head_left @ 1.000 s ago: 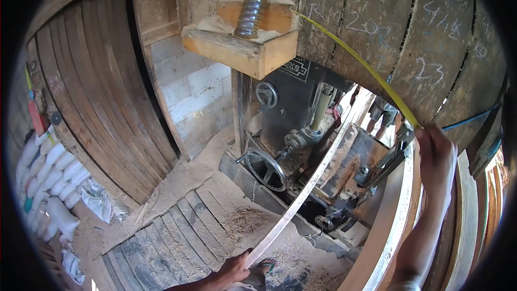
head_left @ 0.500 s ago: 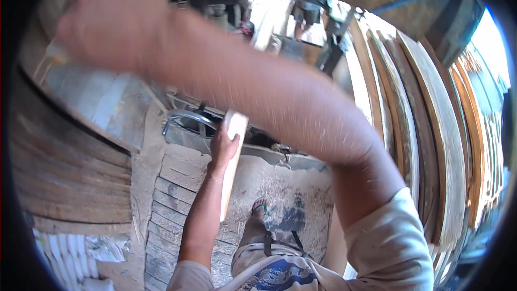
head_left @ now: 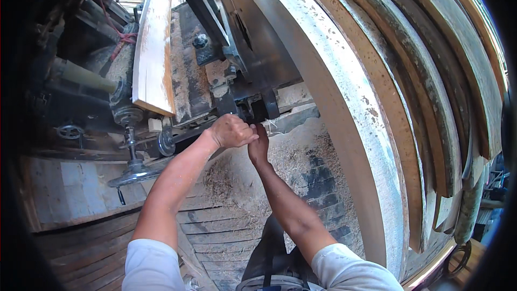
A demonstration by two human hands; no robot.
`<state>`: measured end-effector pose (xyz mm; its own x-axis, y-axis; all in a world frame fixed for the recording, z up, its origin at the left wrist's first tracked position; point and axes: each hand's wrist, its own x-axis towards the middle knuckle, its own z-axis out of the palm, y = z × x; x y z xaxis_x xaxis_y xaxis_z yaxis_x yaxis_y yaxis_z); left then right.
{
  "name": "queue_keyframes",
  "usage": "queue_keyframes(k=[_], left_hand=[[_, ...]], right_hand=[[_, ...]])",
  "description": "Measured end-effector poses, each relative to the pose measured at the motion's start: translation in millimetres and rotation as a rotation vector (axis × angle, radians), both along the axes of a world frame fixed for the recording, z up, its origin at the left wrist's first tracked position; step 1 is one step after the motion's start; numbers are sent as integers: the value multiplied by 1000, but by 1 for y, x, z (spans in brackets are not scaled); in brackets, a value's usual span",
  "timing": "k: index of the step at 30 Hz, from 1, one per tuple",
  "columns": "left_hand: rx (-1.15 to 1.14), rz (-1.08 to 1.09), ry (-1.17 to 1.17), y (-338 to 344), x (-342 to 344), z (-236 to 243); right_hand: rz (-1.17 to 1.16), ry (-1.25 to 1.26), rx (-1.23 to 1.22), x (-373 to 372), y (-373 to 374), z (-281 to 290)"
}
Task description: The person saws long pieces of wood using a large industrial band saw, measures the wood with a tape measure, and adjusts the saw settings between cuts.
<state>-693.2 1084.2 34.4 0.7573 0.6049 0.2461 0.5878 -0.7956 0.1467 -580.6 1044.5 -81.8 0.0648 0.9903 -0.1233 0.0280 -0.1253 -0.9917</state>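
Observation:
My left hand (head_left: 231,131) is closed in a fist at the front edge of a dark sawing machine (head_left: 272,27). Against it, just to the right, my right hand (head_left: 259,141) is closed too, its fingers partly covered by the left. Whatever they grip, if anything, is hidden; dark metal parts sit directly behind them. Beyond the hands, to the left, a pale sawn board (head_left: 153,48) lies lengthwise on the machine's sawdust-covered bed. A slanted dark metal arm (head_left: 199,8) with a round knob rises beside that board.
Long thick planks (head_left: 344,81) with rough edges lean in a row along the right. A metal handwheel (head_left: 139,174) with a crank stands at left. Sawdust (head_left: 242,170) covers the slatted wooden floor (head_left: 215,231) around my legs.
The view has turned toward the machine and planks. My left hand no longer holds the wooden piece. My right arm has come down from its swing across the view, beside the left hand.

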Motion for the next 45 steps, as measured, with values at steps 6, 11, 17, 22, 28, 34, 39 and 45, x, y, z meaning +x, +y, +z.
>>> queue_keyframes(k=[6, 11, 17, 22, 28, 34, 39, 45], left_hand=[[277, 742, -321, -2, 18, -36], [92, 1457, -959, -34, 36, -38], [-3, 1362, -218, -34, 35, -40], [51, 927, 116, -24, 12, -27], [78, 1144, -72, -59, 30, -17], [-898, 1136, -885, -229, 277, -24], [-2050, 887, -1186, -364, 515, -58], [-1406, 1308, -1934, -410, 574, -44]], right_hand=[[-342, 78, -23, -40, 5, -23], [-222, 205, -191, -26, 17, -54], [-195, 138, -297, -30, 17, -26], [21, -170, -45, 1, 10, 3], [457, -460, 287, 143, -69, 200], [316, -1205, -35, 412, -131, 282], [458, -1135, -77, 419, -132, 269], [469, -1017, 91, 410, -168, 269]])
